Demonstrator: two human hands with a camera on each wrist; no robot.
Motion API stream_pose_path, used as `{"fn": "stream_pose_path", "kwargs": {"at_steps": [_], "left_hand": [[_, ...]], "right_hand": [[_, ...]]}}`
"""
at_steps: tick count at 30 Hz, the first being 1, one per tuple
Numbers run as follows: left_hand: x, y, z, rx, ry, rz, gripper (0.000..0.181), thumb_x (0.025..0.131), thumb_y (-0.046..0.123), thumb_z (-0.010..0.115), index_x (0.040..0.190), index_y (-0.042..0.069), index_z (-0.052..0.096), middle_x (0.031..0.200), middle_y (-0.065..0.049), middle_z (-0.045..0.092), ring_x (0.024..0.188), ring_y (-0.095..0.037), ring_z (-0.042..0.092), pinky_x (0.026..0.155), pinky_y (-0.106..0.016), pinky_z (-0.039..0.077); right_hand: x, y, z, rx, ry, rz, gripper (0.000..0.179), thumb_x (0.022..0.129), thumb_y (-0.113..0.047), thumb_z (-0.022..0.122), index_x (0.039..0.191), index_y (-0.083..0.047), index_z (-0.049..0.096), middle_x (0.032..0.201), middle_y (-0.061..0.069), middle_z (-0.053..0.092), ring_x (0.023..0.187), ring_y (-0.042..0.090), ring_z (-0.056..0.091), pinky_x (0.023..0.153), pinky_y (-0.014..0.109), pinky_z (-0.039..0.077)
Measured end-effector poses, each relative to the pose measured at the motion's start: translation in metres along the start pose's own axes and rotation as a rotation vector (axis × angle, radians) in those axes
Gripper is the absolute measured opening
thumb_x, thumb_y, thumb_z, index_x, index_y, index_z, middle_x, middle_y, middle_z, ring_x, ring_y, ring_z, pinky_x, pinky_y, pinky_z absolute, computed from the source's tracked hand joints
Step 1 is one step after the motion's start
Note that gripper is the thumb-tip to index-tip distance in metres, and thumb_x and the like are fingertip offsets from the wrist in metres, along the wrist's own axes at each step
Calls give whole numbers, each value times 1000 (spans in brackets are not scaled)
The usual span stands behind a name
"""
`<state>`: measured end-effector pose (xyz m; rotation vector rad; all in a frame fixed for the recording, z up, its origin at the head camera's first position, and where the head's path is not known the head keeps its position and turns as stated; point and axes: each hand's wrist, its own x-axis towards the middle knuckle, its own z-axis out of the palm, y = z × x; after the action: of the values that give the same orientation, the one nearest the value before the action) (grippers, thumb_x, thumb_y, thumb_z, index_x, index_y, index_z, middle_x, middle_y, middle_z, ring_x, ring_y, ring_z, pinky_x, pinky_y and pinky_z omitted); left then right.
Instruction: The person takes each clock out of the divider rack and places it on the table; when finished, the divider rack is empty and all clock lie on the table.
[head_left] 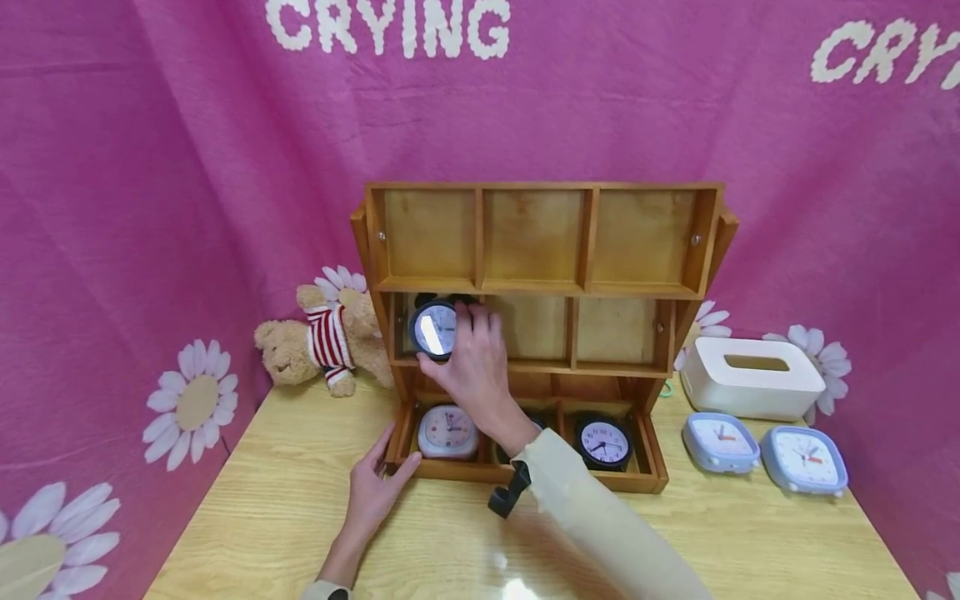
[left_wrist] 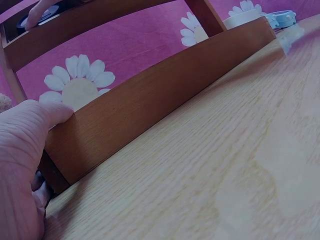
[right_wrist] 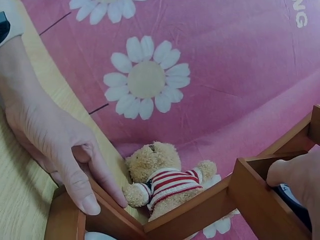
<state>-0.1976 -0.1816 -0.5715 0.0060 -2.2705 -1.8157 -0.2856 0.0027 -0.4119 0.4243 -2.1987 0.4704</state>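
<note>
A wooden three-tier shelf [head_left: 536,288] with compartments stands on the table. My right hand [head_left: 480,358] grips a black round alarm clock [head_left: 432,330] in the left compartment of the middle tier, thumb low and fingers over its right side. At the lower left corner, my left hand [head_left: 375,485] holds the bottom tier, its thumb [left_wrist: 57,113] on the front board's top edge. A pale clock [head_left: 448,432] sits in the bottom left compartment and a black clock [head_left: 604,442] in the bottom right. My right forearm mostly hides a dark thing in the bottom middle one.
Left of the shelf lies a teddy bear [head_left: 328,342] in a striped top. To the right are a white tissue box [head_left: 750,396] and two light blue clocks, one [head_left: 722,442] nearer the shelf, the other [head_left: 804,459] farther right. A pink curtain [head_left: 540,108] hangs behind.
</note>
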Motion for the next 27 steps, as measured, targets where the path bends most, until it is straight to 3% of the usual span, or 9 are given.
{"fn": "stream_pose_path", "kwargs": {"at_steps": [8, 14, 20, 27], "left_hand": [[0, -2, -2, -12, -8, -4, 71, 91, 15, 83, 154, 5, 51, 154, -17, 52, 137, -30, 53, 103, -9, 38], [0, -1, -1, -16, -9, 6, 71, 92, 15, 82, 154, 5, 50, 154, -18, 52, 136, -30, 53, 103, -9, 39], [0, -1, 0, -10, 1, 0, 71, 91, 13, 83, 154, 5, 51, 151, -20, 54, 133, -32, 56, 100, -8, 41], [1, 0, 0, -15, 3, 4, 71, 91, 13, 83, 153, 4, 51, 152, -20, 53, 134, -32, 55, 100, -8, 41]], "right_hand": [[3, 3, 7, -26, 90, -35, 90, 62, -55, 93, 124, 4, 66, 112, 18, 68, 97, 34, 60, 73, 39, 58], [6, 5, 5, -10, 123, -58, 88, 62, -57, 90, 121, 4, 67, 111, 17, 68, 95, 33, 59, 72, 38, 55], [6, -1, -10, 15, 111, -70, 85, 64, -58, 86, 119, 4, 68, 109, 17, 67, 91, 31, 58, 72, 37, 53], [2, -7, -32, 99, 57, -26, 85, 66, -56, 84, 125, 2, 65, 112, 15, 62, 96, 29, 55, 74, 36, 55]]}}
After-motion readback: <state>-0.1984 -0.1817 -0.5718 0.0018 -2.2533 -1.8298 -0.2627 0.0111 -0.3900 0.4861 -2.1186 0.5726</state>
